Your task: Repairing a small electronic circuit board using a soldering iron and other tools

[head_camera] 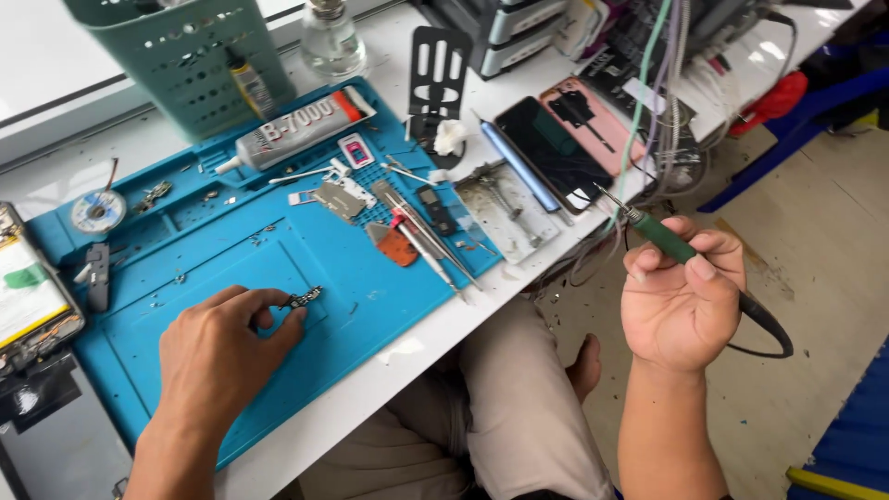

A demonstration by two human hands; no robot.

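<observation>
My left hand (pixel 222 347) rests on the blue work mat (pixel 278 250), its fingertips pinching a small dark circuit part (pixel 304 297) against the mat. My right hand (pixel 683 296) is off the table's edge, above my lap, gripping a green-handled soldering iron (pixel 659 236) with its thin metal tip pointing up and left toward the table. A black cable (pixel 767 324) trails from the iron's rear end.
On the mat lie a glue tube (pixel 296 130), tweezers and small tools (pixel 421 231), a solder spool (pixel 98 211). A green basket (pixel 185 56), glass bottle (pixel 331 37), black phone stand (pixel 437 79) and two phones (pixel 565 143) stand behind. An opened phone (pixel 28 296) lies left.
</observation>
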